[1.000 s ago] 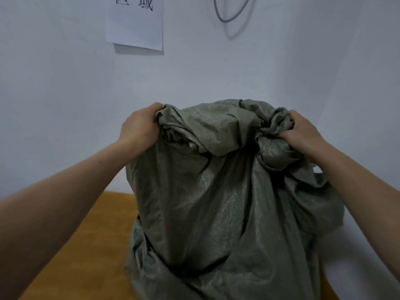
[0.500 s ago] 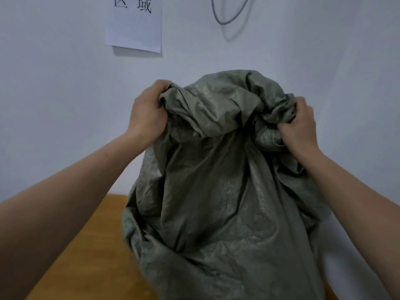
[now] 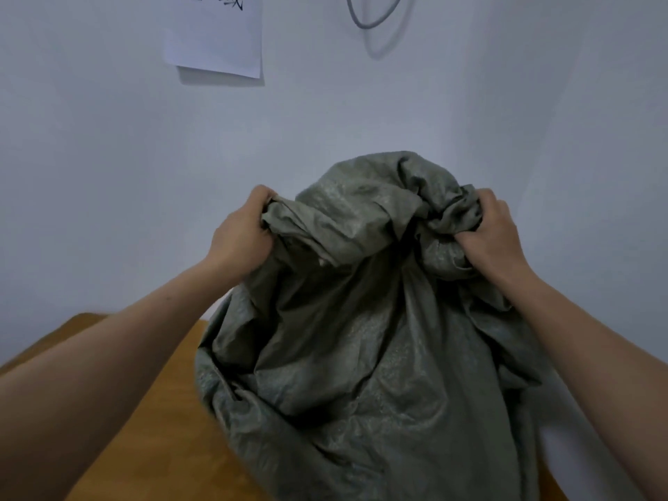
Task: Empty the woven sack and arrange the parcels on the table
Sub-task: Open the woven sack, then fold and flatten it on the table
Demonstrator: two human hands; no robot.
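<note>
"Sack (image 3: 361, 356) first. Where is it in the head view?"

"Straight ahead, grey-green and crumpled. Its lower bulk slumps onto the wooden table (image 3: 151, 428), and its upper end is gathered up in front of the white wall (image 3: 108, 175)."

"And the hands?"

"The left hand (image 3: 242, 240) has its fingers curled tight round a bunch of cloth at the upper left. The right hand (image 3: 495, 240) is clenched the same way on a twisted wad at the upper right. Both are closed hard on the material, level with each other, with a hump of cloth rising between them."

"So which way does the sack lie from the grip?"

"Below it. The long axis runs roughly top to bottom, from the two fists down to the table. Neither hand is nearer the load, since they flank the same end. I'd judge that tipping it out depends on which end they hold, and I cannot tell whether that is the mouth or the closed bottom."

"Any parcels?"

"None in sight. If there are any, the cloth hides them."

"Anything readable?"

"A white sheet of paper (image 3: 217, 38) is stuck on the wall, top left. It has printed characters, but the frame edge cuts them off, so I cannot read them with confidence. A grey cable (image 3: 376, 19) loops to its right. The sack shows no label."
</note>
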